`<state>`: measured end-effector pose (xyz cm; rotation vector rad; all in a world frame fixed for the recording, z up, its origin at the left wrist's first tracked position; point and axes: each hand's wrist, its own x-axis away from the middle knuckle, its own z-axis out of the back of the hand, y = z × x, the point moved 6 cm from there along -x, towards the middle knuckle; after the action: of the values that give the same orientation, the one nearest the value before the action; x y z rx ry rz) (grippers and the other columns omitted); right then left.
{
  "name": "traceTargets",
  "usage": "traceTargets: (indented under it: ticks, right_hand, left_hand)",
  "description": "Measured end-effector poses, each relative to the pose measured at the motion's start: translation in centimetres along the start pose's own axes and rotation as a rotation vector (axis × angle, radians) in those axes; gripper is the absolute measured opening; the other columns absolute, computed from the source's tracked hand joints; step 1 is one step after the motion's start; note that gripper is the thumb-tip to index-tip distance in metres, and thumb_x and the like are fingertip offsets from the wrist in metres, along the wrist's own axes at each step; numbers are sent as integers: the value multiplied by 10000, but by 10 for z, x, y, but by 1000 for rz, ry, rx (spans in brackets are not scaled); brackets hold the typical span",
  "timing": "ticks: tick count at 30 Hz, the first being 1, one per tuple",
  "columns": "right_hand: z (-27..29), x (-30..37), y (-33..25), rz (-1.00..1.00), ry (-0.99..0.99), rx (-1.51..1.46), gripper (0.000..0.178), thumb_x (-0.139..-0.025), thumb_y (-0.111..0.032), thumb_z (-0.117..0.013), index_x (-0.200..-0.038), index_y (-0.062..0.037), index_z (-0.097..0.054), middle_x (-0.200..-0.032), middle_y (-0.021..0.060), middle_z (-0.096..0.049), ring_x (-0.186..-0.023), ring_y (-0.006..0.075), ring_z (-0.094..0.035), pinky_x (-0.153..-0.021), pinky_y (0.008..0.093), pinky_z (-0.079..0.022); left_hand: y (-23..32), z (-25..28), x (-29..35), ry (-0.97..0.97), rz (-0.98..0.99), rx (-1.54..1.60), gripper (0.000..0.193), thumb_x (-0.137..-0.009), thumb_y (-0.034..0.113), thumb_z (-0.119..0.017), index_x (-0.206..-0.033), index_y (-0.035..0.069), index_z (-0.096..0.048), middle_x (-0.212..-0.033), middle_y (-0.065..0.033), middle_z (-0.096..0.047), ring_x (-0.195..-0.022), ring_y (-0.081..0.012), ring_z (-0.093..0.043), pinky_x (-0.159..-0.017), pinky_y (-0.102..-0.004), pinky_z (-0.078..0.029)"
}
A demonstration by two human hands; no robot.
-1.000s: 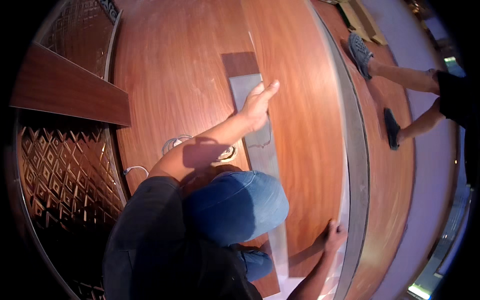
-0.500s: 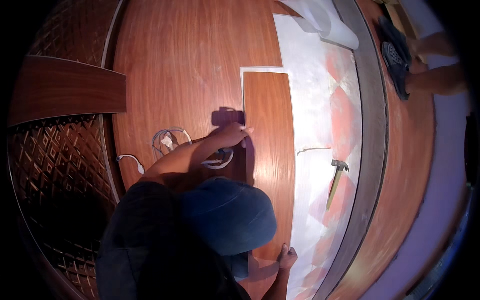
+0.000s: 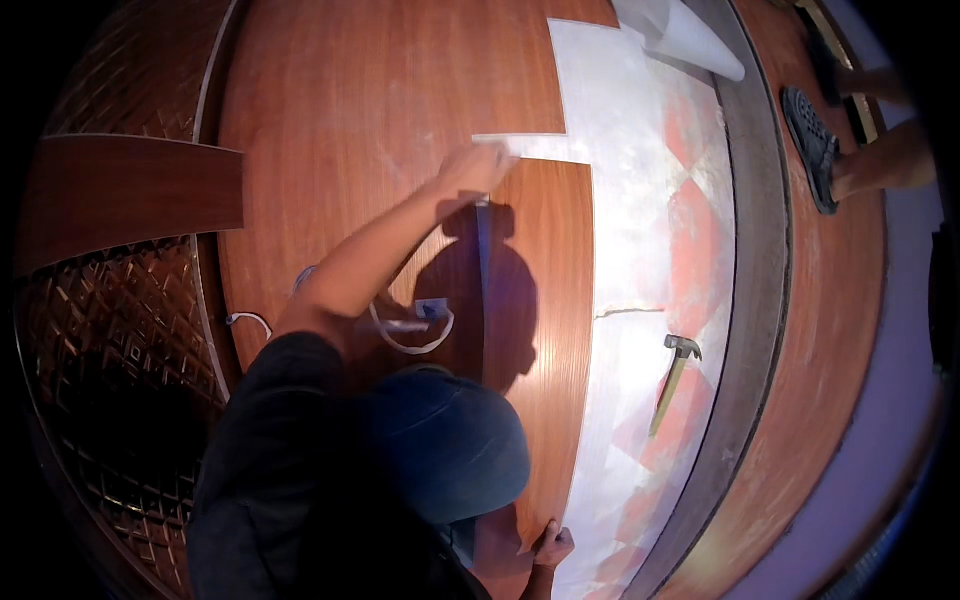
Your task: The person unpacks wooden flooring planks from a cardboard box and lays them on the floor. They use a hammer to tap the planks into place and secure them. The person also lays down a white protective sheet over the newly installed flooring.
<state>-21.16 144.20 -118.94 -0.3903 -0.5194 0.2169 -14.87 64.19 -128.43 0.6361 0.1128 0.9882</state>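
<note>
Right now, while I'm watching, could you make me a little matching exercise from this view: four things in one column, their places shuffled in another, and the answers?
Things:
1. Hammer
2. Left hand
3. Right hand
4. Grey clog

Places:
A. At the near end of the wood-look plank
B. On the foot of another person
C. On the pale floor area to the plank's right
D. By the plank's far left corner

Right pairs: 1-C, 2-D, 3-A, 4-B
</note>
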Motion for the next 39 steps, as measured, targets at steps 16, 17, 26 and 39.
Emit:
traceTargets:
  ticks: [16, 17, 26, 39]
  right_hand:
    - [18, 43, -22, -99, -92, -164, 719, -908, -551, -733, -586, -65, -313, -553, -4, -332, -565, 113, -317, -479, 362, -264]
    - [14, 35, -17, -84, -99, -139, 720, -908, -548, -735, -586, -63, -311, -557, -3, -320, -569, 113, -309, -481, 366, -258]
    - [9, -22, -24, -38, -89, -143, 710, -913, -532, -734, -590, -64, -309, -573, -18, -304, -587, 112, -299, -481, 374, -253]
    - [29, 48, 14, -145, 66, -272, 681, -937, -527, -699, -584, -52, -362, -574, 6, -418, -598, 116, -379, -487, 364, -305]
  left_hand:
    - [-209, 92, -7, 96, 487, -71, 512, -1012, 519, -552, -1102, 54, -747, -1121, -172, -684, -994, -215, -645, -844, -364, -515]
    - [-214, 85, 9, 68, 512, 22, 524, -1012, 531, -550, -1101, 54, -748, -1104, -168, -688, -970, -206, -650, -828, -362, -518]
    - [-47, -56, 81, -459, 366, 699, 717, -1012, 631, -495, -1244, -21, -682, -979, -176, -718, -866, -260, -689, -775, -420, -538]
    - [-133, 22, -43, 141, -286, -464, 477, -1062, 415, -458, -1325, 62, -641, -1322, -152, -648, -1176, -288, -619, -1053, -426, -461]
